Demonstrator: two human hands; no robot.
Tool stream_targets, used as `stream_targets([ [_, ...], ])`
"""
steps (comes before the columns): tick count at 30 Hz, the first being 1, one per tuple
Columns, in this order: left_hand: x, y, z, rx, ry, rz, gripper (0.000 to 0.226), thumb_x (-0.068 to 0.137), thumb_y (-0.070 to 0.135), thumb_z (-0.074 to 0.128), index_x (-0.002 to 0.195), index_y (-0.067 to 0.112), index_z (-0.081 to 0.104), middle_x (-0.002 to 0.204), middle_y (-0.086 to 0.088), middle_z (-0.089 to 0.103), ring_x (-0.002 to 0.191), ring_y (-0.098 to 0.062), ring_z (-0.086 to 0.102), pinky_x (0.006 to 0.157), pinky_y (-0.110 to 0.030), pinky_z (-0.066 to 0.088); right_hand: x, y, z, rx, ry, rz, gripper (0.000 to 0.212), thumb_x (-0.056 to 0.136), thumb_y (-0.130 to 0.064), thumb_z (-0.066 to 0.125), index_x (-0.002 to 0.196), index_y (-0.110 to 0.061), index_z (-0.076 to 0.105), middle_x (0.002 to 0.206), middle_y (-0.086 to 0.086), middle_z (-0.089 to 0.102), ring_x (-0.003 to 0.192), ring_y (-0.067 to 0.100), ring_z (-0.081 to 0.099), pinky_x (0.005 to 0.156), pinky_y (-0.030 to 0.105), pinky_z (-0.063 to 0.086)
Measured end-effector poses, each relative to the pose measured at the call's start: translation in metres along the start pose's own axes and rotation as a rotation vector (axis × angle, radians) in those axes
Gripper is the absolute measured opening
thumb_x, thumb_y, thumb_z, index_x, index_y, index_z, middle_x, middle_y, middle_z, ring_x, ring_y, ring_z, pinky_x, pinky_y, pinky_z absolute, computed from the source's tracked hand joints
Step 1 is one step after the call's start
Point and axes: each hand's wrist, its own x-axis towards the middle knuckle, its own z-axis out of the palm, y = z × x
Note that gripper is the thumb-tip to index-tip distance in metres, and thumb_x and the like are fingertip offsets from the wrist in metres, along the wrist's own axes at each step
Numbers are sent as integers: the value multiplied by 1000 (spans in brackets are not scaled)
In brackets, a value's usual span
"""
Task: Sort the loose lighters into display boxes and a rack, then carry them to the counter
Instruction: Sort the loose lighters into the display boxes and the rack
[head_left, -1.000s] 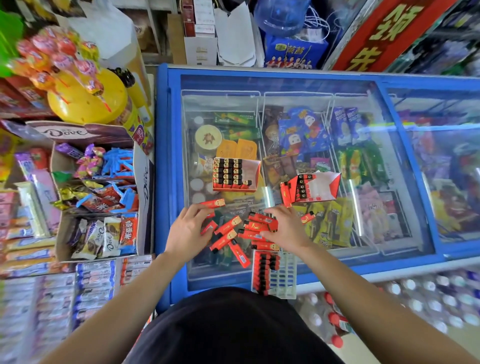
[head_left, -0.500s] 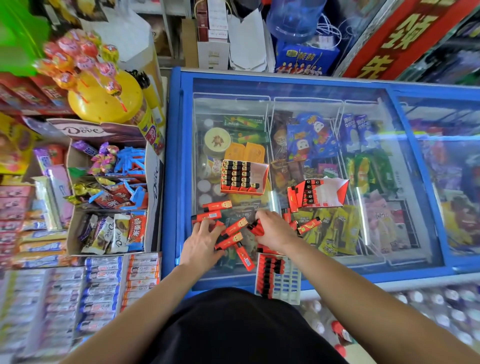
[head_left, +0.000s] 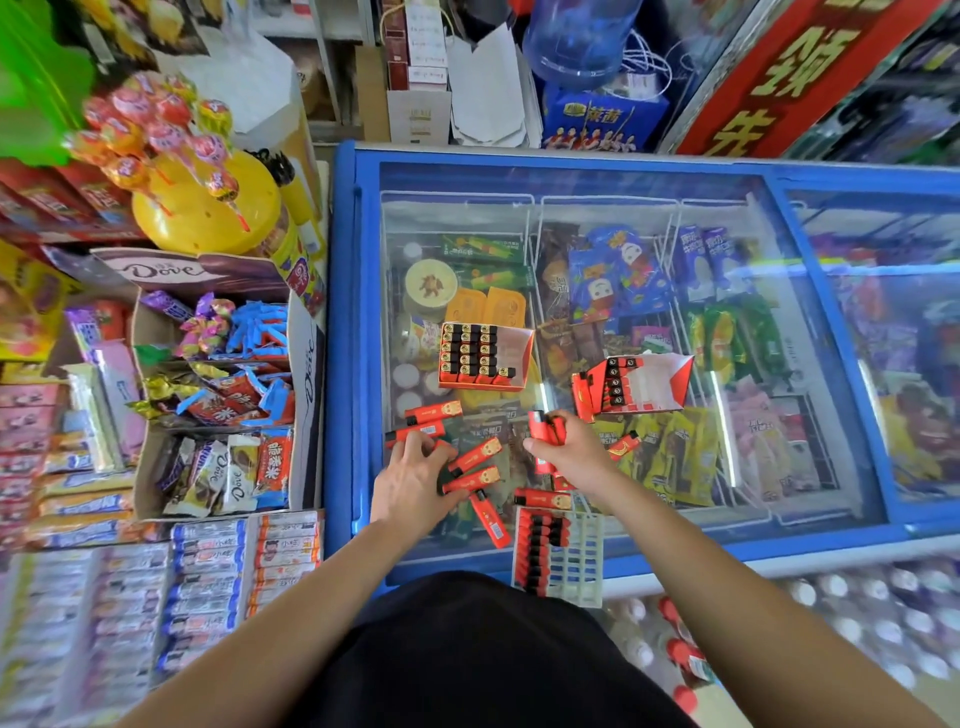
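Several loose red lighters (head_left: 470, 470) lie scattered on the glass lid of a blue freezer (head_left: 597, 179). My left hand (head_left: 410, 483) rests on this pile, its fingers curled over a few of them. My right hand (head_left: 569, 449) grips a small bunch of red lighters (head_left: 543, 428), raised just off the glass. A red display box (head_left: 485, 356), mostly filled with lighters, sits beyond my left hand. A second red display box (head_left: 631, 387) with one row of lighters lies to the right. A white rack (head_left: 558, 556) at the freezer's near edge holds lighters in its left columns.
A cardboard Dove box (head_left: 306, 374) of sweets stands left of the freezer, with a yellow lollipop stand (head_left: 208, 208) behind it. Packets fill the shelves at far left. Bottles with red and white caps (head_left: 831, 613) sit low on the right. A water jug (head_left: 576, 36) stands beyond the freezer.
My right hand has gathered lighters from the pile and lifted them, moving slightly right. My left hand has slid forward onto the left lighters. The view has shifted a little.
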Motion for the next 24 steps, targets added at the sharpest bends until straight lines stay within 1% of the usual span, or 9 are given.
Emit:
stream_targets([
  [2, 1, 3, 1, 8, 15, 13, 56, 80, 59, 73, 126, 31, 61, 120, 2, 46, 113, -20, 50, 70, -36, 59, -8, 5, -6, 166, 25, 59, 22, 87, -28, 75, 102, -15, 66, 87, -1, 68, 81, 19, 65, 75, 32, 51],
  [4, 3, 6, 2, 1, 39, 29, 51, 78, 56, 77, 119, 29, 65, 117, 1, 49, 109, -20, 51, 71, -37, 59, -19, 13, -10, 311, 25, 93, 18, 88, -28, 75, 95, -13, 69, 72, -9, 65, 73, 16, 60, 71, 33, 47],
  [6, 4, 9, 2, 5, 56, 47, 44, 75, 52, 81, 108, 26, 68, 113, 2, 49, 105, -21, 51, 75, -38, 57, -31, 22, -14, 431, 10, 117, 19, 89, -27, 74, 96, -11, 70, 62, -11, 59, 66, 15, 53, 66, 32, 42],
  [8, 6, 12, 3, 10, 82, 75, 38, 72, 48, 84, 98, 25, 68, 111, 1, 50, 103, -22, 49, 77, -38, 55, -43, 30, -15, 570, -27, 119, 17, 90, -24, 73, 100, -10, 69, 65, -3, 56, 64, 19, 53, 62, 34, 44],
  [11, 7, 14, 4, 14, 99, 137, 31, 73, 42, 83, 92, 23, 67, 108, 2, 55, 101, -22, 49, 77, -37, 54, -60, 39, -18, 747, -77, 93, 16, 91, -19, 72, 101, -9, 66, 76, 9, 58, 66, 26, 59, 64, 40, 51],
  [15, 5, 17, -1, -34, 91, 215, 22, 75, 26, 84, 87, 22, 65, 90, 6, 65, 87, -22, 59, 73, -36, 53, -78, 48, -21, 777, -34, 41, 5, 94, -15, 67, 95, -10, 69, 78, 16, 61, 67, 27, 57, 66, 39, 50],
  [18, 2, 20, -8, -88, 54, 228, 17, 79, 26, 80, 88, 23, 66, 85, 8, 65, 82, -19, 61, 69, -33, 53, -88, 55, -21, 761, 30, 16, 4, 94, -12, 67, 91, -9, 67, 72, 12, 59, 66, 26, 53, 66, 39, 47],
  [21, -2, 27, -19, -243, 3, 156, 17, 83, 27, 79, 97, 25, 70, 91, 12, 66, 80, -9, 63, 68, -27, 54, -99, 63, -21, 754, 70, -2, 6, 93, -13, 70, 88, -12, 67, 69, 11, 56, 64, 25, 52, 64, 37, 47],
  [24, -13, 45, -39, -486, 32, 107, 19, 81, 17, 82, 97, 24, 74, 87, 15, 70, 78, -1, 67, 71, -16, 56, -112, 69, -16, 783, 79, -17, 12, 90, -19, 73, 91, -10, 65, 71, 14, 56, 64, 26, 52, 60, 35, 47],
])
